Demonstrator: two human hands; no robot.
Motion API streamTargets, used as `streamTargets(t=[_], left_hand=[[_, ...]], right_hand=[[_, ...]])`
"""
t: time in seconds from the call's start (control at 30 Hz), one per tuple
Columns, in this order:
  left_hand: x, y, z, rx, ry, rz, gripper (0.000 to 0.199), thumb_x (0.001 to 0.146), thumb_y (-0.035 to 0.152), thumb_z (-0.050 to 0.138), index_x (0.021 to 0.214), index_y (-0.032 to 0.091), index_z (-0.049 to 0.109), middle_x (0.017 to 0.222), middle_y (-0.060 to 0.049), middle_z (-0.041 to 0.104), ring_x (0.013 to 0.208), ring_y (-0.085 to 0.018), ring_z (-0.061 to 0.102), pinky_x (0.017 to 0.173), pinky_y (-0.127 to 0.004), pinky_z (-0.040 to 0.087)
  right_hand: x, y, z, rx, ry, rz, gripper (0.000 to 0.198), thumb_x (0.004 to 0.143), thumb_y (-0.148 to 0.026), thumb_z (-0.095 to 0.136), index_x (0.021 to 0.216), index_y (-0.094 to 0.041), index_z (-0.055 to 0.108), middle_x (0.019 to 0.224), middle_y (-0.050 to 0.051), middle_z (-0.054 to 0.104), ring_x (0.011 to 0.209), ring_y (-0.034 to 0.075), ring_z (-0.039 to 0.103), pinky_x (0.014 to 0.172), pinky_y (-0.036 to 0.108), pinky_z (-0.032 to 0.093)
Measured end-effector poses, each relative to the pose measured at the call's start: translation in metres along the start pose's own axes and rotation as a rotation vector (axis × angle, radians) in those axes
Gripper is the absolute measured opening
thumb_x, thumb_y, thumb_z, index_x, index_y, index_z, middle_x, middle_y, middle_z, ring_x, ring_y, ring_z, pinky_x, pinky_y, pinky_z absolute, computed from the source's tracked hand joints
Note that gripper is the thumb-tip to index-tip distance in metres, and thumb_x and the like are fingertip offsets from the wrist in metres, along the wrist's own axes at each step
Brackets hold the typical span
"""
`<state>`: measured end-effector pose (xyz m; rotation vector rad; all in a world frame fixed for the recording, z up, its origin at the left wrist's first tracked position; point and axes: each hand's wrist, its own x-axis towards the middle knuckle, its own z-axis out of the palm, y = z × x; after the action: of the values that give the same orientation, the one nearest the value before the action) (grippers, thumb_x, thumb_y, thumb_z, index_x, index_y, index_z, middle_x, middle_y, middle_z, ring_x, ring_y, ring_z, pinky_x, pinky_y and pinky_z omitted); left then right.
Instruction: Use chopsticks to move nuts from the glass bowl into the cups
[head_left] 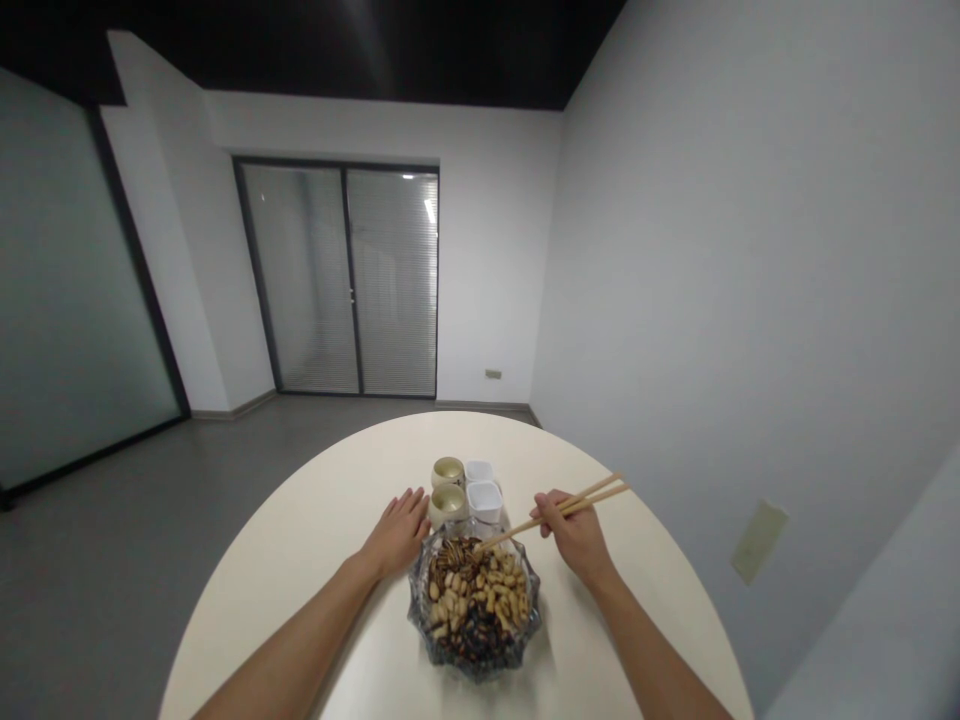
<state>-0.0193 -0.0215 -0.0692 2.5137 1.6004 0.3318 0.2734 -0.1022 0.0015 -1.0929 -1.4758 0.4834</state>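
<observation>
My right hand [574, 535] is closed around a pair of wooden chopsticks [585, 500], right of a glass bowl [531, 630]. The chopstick tips reach over the bowl's far part, by the striped seeds [454, 558]; whether they pinch anything is too small to tell. Peanuts [504, 590] in shells fill the right part, pale brown nuts [450, 600] the left, and dark seeds [480, 635] the near part. My left hand [399, 530] lies flat on the table, fingers stretched out, beside the bowl's left rim and close to the nearer beige cup [448, 505].
Behind the bowl stand a second beige cup [448, 470] and two white square dishes, a nearer dish [485, 500] and a farther dish [479, 470]. All rest on a round cream table [300, 560]. A white wall [712, 250] rises close on the right.
</observation>
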Motion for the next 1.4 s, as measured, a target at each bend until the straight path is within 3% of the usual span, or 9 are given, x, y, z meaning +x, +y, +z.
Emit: streamTargets(t=[0.57,1.4], left_hand=[[-0.0005,0.0007,-0.0005,0.0,0.001,-0.001,0.055,0.1,0.034,0.032,0.151,0.014,0.034,0.159,-0.012,0.027,0.148,-0.029,0.02,0.119,-0.048,0.017],[-0.0021,0.0056,-0.0071,0.035,-0.033,-0.006,0.055,0.101,0.033,0.032,0.152,0.013,0.033,0.16,-0.012,0.025,0.148,-0.029,0.019,0.12,-0.047,0.017]], right_hand=[[0.0013,-0.0005,0.001,0.0,-0.065,0.036,0.056,0.081,-0.068,0.059,0.055,-0.019,0.065,0.051,0.005,0.065,0.05,0.017,0.058,0.05,0.026,0.044],[0.0001,0.0052,0.0011,0.009,-0.142,0.061,0.048,0.082,-0.059,0.062,0.06,-0.018,0.069,0.048,0.002,0.058,0.049,0.015,0.051,0.049,0.025,0.038]])
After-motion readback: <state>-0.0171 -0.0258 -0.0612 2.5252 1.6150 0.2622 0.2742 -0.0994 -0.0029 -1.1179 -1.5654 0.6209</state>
